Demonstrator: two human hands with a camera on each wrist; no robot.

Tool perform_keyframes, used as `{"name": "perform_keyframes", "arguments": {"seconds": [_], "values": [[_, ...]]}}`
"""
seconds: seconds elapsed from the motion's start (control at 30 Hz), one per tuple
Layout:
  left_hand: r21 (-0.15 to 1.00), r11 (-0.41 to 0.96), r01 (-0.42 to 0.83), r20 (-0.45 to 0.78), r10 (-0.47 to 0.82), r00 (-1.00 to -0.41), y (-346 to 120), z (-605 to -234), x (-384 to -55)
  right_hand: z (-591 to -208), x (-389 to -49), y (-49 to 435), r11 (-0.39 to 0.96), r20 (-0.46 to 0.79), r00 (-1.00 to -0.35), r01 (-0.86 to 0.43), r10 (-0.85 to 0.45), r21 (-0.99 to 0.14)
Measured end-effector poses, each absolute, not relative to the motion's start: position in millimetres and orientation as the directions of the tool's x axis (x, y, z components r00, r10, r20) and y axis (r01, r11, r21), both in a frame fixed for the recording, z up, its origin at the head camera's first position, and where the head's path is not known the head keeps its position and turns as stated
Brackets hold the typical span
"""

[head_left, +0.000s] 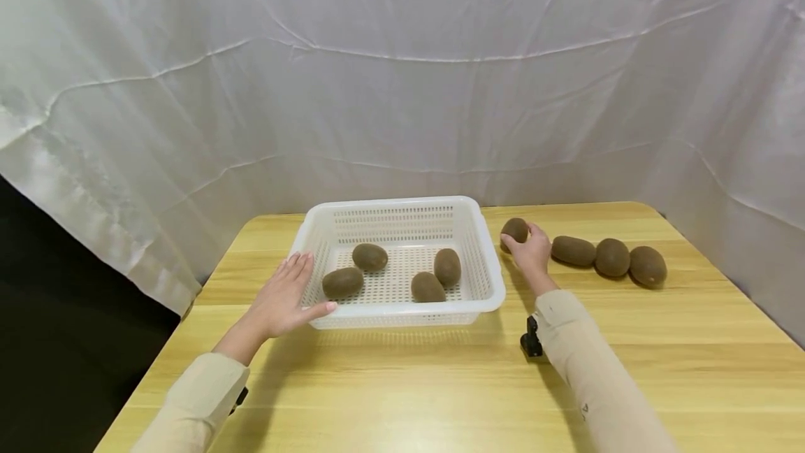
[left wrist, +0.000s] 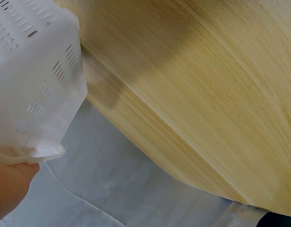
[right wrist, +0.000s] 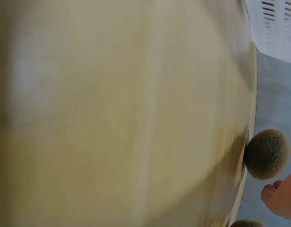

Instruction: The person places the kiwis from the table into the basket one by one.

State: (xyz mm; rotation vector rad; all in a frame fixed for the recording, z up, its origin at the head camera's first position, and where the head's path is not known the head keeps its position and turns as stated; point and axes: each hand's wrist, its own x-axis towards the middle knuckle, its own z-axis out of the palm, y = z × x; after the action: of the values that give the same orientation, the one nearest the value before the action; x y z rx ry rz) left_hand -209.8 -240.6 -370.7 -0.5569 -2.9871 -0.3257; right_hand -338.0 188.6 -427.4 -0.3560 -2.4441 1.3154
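Observation:
A white perforated plastic basket (head_left: 402,309) stands on the table with several brown kiwifruit inside, among them a kiwi (head_left: 370,257) near its middle. My left hand (head_left: 286,299) rests on the basket's front left corner, fingers straight along the left rim and thumb over the front rim. To the right of the basket, my right hand (head_left: 530,250) pinches a fuzzy kiwi (head_left: 515,230) between thumb and fingers. In the right wrist view this kiwi (right wrist: 267,153) shows right by the fingertips.
Right of that hand, a row of kiwis lies on the table: a long one (head_left: 573,251), a rounder one (head_left: 612,258) and an end one (head_left: 648,267). The wooden table (head_left: 402,383) ends at a pale hanging cloth (head_left: 402,110) behind and at both sides.

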Motion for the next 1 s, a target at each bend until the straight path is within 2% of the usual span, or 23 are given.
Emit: {"name": "perform_keyframes", "arguments": {"seconds": [0.3, 0.63, 1.0], "values": [[0.190, 0.910, 0.368, 0.122, 0.350, -0.929, -237.1, -371.1, -211.4, -426.3, -344.0, 196.3, 0.547, 0.109, -0.921, 0.125, 0.375, -0.828], [0.198, 0.905, 0.376, 0.120, 0.358, -0.926, -239.5, -371.7, -208.3, -425.8, -351.8, 193.9, 0.614, 0.079, -0.938, 0.156, 0.337, -0.774], [0.198, 0.906, 0.374, 0.122, 0.356, -0.927, -241.0, -372.1, -210.1, -426.4, -353.2, 190.9, 0.594, 0.060, -0.943, 0.157, 0.328, -0.789]]}}
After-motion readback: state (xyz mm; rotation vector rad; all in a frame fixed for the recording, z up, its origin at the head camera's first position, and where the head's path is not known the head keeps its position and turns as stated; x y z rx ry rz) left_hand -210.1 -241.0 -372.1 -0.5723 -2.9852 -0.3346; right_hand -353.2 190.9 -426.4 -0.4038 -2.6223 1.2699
